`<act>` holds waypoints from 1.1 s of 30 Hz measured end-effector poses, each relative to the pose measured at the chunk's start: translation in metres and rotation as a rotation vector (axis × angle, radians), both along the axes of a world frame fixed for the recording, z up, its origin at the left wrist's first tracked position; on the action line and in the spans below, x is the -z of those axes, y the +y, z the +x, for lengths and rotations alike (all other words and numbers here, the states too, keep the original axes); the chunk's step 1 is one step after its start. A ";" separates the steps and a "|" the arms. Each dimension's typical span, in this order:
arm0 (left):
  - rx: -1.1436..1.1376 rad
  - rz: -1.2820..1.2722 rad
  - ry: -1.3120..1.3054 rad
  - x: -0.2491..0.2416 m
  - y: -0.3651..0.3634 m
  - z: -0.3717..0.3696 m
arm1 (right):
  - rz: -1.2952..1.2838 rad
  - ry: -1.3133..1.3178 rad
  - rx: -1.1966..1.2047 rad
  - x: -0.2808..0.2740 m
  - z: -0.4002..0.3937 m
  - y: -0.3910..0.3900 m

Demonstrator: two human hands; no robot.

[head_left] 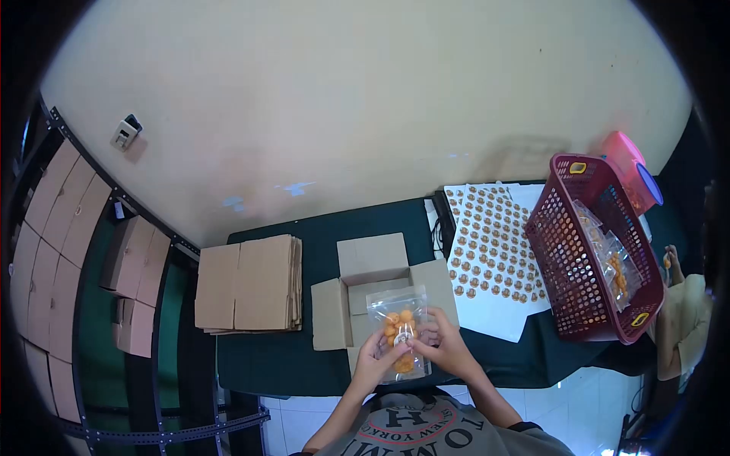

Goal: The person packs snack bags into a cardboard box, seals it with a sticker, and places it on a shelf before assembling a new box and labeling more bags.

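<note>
Here, the bag (398, 323) lies between both hands' fingers, over the box (330, 313), its long axis pointing away from the body; left hand (376, 361) and right hand (450, 353) clamp its lower half, equally near, thumbs nearly meeting.

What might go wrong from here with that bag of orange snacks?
The left hand and right hand both grip the clear bag; pressing hard might crush the orange balls inside. The sheets of round labels seem to lie loose beside the basket, so a knock might crease them.
</note>
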State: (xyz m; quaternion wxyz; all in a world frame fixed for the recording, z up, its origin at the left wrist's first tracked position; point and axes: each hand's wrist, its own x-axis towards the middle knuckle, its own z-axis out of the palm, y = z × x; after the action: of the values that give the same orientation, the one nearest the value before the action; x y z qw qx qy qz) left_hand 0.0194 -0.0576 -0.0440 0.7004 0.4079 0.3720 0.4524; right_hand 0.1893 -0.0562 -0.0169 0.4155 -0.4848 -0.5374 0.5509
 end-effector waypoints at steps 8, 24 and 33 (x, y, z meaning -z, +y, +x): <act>-0.132 -0.092 0.028 0.006 -0.001 0.015 | 0.111 -0.111 -0.051 0.008 0.002 -0.003; -0.230 0.046 0.016 0.009 -0.001 0.041 | 0.545 -0.462 0.429 0.005 -0.005 -0.018; -0.271 0.036 0.067 0.007 0.000 0.034 | 0.408 0.063 0.327 -0.001 0.001 -0.007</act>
State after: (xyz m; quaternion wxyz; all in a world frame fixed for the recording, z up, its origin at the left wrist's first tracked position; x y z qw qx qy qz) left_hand 0.0529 -0.0579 -0.0512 0.6125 0.3815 0.4387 0.5355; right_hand 0.1904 -0.0628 -0.0161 0.6049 -0.4539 -0.5386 0.3713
